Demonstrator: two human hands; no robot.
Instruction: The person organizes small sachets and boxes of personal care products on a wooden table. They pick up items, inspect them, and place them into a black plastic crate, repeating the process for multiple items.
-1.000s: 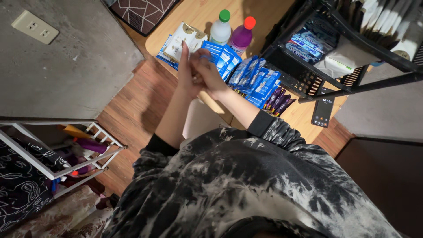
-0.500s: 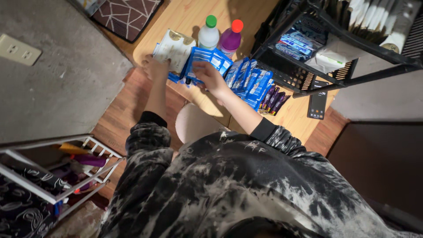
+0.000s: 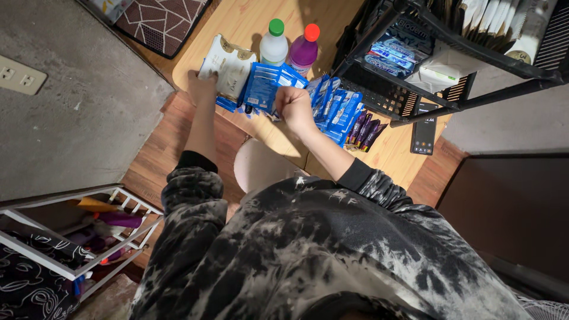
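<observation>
Looking down, I see my left hand [image 3: 201, 86] gripping the white packet bundle [image 3: 228, 64] at the bench [image 3: 255, 21] edge, while my right hand [image 3: 294, 106] is fisted on blue sachets [image 3: 264, 89] lying beside two bottles [image 3: 289, 47].

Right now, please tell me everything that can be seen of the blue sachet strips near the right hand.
The blue sachet strips are glossy, foil-like packets joined in rows, blue with white printing. They lie flat and overlapping on the wooden table, between a white pack and further blue sachets fanned to the right. The right hand, closed in a fist, rests on their lower right edge; whether its fingers pinch one cannot be told. The left hand is at the white pack beside them. Two bottles stand just behind.
</observation>
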